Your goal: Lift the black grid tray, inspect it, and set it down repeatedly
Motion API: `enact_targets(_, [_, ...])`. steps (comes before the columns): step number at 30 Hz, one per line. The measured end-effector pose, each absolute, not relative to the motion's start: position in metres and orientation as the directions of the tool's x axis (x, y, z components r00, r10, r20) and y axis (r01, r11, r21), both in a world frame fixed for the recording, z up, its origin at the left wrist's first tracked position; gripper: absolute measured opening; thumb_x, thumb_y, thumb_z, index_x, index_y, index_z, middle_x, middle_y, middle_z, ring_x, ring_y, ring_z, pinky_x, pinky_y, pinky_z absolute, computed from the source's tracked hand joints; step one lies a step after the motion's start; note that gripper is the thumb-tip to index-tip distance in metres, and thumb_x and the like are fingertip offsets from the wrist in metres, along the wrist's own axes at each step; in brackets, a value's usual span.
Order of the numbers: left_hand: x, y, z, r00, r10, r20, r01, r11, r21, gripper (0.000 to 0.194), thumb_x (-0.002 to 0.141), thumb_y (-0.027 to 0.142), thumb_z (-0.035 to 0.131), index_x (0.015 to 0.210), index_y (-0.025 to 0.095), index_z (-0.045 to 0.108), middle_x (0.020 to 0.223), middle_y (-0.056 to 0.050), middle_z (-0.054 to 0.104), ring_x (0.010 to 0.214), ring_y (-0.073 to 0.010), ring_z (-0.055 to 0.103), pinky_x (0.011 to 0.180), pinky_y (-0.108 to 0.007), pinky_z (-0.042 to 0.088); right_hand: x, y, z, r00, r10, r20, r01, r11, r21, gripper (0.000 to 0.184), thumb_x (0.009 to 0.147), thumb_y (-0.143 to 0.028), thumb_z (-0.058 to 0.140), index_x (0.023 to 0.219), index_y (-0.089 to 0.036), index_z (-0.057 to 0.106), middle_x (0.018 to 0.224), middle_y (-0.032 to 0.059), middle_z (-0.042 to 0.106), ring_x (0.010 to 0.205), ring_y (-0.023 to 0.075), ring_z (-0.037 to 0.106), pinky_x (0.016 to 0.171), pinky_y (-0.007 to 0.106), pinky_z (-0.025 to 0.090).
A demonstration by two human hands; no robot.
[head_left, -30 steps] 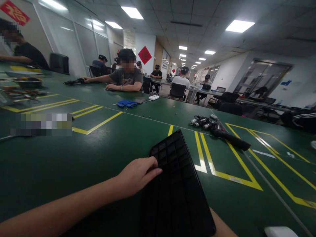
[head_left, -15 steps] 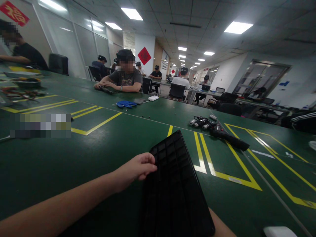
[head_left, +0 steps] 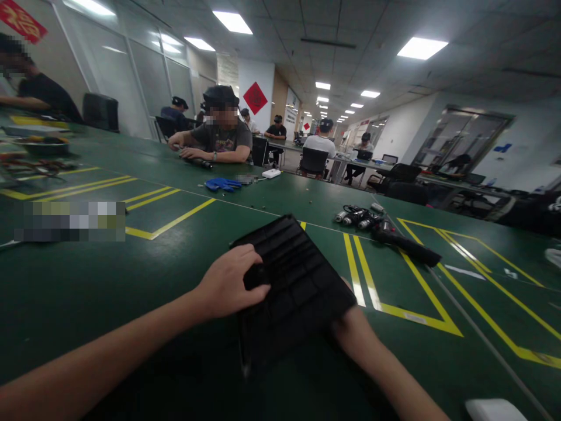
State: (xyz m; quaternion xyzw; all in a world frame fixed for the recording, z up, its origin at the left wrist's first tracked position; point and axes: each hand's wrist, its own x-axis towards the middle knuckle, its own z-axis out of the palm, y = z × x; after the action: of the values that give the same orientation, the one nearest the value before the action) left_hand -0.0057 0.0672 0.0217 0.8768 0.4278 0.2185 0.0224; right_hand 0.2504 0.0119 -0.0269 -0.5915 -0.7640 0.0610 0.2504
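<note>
A black gridded plastic tray (head_left: 291,275) is held tilted above the green table (head_left: 153,275) in front of me. My left hand (head_left: 228,283) grips its near left edge, fingers curled over the rim. My right forearm (head_left: 381,368) runs under the tray from the lower right. The tray hides my right hand, which seems to support it from beneath.
Yellow tape lines mark boxes on the table. A black power tool (head_left: 405,245) with batteries and cables lies to the right. Blue gloves (head_left: 223,184) and a white box (head_left: 272,173) lie further off. A person (head_left: 219,137) sits across handling a dark tool; others work behind.
The tray has turned and moved away from me, lifted at its near end. My left hand shifted from its left edge to a firm grip; my right forearm came further forward under it.
</note>
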Motion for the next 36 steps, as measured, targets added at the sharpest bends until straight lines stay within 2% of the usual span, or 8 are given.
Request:
enact_targets(6, [-0.064, 0.125, 0.027, 0.164, 0.944, 0.287, 0.982, -0.185, 0.048, 0.039, 0.074, 0.051, 0.046, 0.079, 0.014, 0.059, 0.086, -0.012, 0.061, 0.084, -0.0275, 0.059, 0.070, -0.034, 0.044, 0.292, 0.028, -0.024, 0.136, 0.968, 0.211, 0.921, -0.045, -0.387, 0.057, 0.084, -0.035, 0.037, 0.137, -0.014, 0.029, 0.127, 0.0131, 0.050, 0.120, 0.0324, 0.035, 0.099, 0.050, 0.033])
enact_targets(14, [-0.090, 0.146, 0.013, -0.031, 0.993, 0.112, 0.999, 0.027, 0.039, 0.057, 0.073, 0.061, 0.038, 0.075, 0.010, 0.064, 0.088, -0.021, 0.064, 0.081, -0.0328, 0.061, 0.059, -0.035, 0.044, 0.290, 0.028, -0.029, 0.142, 0.982, 0.124, 0.949, -0.099, -0.299, 0.062, 0.083, -0.037, 0.035, 0.138, -0.010, 0.025, 0.127, 0.0153, 0.051, 0.121, 0.0343, 0.038, 0.096, 0.051, 0.036])
enact_targets(17, [-0.090, 0.146, 0.015, 0.004, 0.993, 0.122, 1.000, -0.005, 0.007, 0.059, 0.075, 0.060, 0.038, 0.078, 0.008, 0.064, 0.088, -0.022, 0.063, 0.082, -0.0339, 0.060, 0.064, -0.037, 0.045, 0.291, 0.027, -0.029, 0.128, 0.983, 0.132, 0.963, -0.092, -0.252, 0.063, 0.082, -0.039, 0.039, 0.137, -0.010, 0.029, 0.130, 0.0151, 0.049, 0.123, 0.0337, 0.038, 0.099, 0.051, 0.034])
enact_targets(20, [-0.083, 0.140, 0.020, 0.097, 0.958, 0.270, 0.995, -0.102, 0.005, 0.048, 0.083, 0.043, 0.034, 0.090, 0.006, 0.064, 0.091, -0.020, 0.062, 0.088, -0.0313, 0.059, 0.075, -0.038, 0.045, 0.289, 0.026, -0.026, 0.123, 0.972, 0.200, 0.976, -0.082, -0.201, 0.068, 0.081, -0.044, 0.042, 0.137, -0.008, 0.029, 0.136, 0.0151, 0.043, 0.129, 0.0344, 0.030, 0.104, 0.052, 0.028])
enact_targets(23, [-0.060, 0.120, 0.017, 0.254, 0.877, 0.408, 0.940, -0.323, 0.109, 0.041, 0.086, 0.019, 0.027, 0.108, 0.006, 0.058, 0.096, -0.017, 0.061, 0.090, -0.0247, 0.058, 0.081, -0.036, 0.045, 0.273, 0.020, -0.020, 0.086, 0.959, 0.269, 0.977, -0.028, -0.214, 0.067, 0.082, -0.046, 0.040, 0.138, -0.010, 0.027, 0.142, 0.0122, 0.035, 0.134, 0.0319, 0.019, 0.107, 0.051, 0.024])
enact_targets(27, [-0.020, 0.085, -0.005, 0.536, 0.778, 0.327, 0.740, -0.620, 0.261, 0.051, 0.077, 0.001, 0.031, 0.122, 0.012, 0.051, 0.115, -0.012, 0.059, 0.105, -0.0194, 0.055, 0.091, -0.037, 0.043, 0.232, 0.000, -0.016, -0.130, 0.972, 0.197, 0.947, 0.180, -0.266, 0.062, 0.085, -0.046, 0.036, 0.139, -0.018, 0.025, 0.146, 0.0048, 0.029, 0.137, 0.0265, 0.014, 0.110, 0.050, 0.019])
enact_targets(32, [-0.004, 0.076, -0.028, 0.717, 0.677, 0.169, 0.622, -0.730, 0.283, 0.053, 0.077, 0.000, 0.033, 0.126, 0.016, 0.049, 0.136, -0.010, 0.046, 0.127, -0.0195, 0.038, 0.104, -0.045, 0.031, 0.197, -0.021, -0.016, -0.380, 0.925, -0.026, 0.885, 0.355, -0.302, 0.057, 0.087, -0.046, 0.032, 0.140, -0.025, 0.024, 0.149, 0.0005, 0.022, 0.137, 0.0278, 0.015, 0.110, 0.054, 0.011])
enact_targets(36, [-0.005, 0.076, -0.020, 0.689, 0.691, 0.218, 0.642, -0.722, 0.258, 0.041, 0.087, 0.016, 0.037, 0.127, 0.015, 0.047, 0.138, -0.012, 0.043, 0.129, -0.0217, 0.034, 0.106, -0.046, 0.028, 0.199, -0.019, -0.011, -0.410, 0.911, -0.043, 0.877, 0.381, -0.294, 0.054, 0.088, -0.049, 0.027, 0.138, -0.027, 0.029, 0.148, -0.0001, 0.024, 0.136, 0.0273, 0.018, 0.109, 0.055, 0.013])
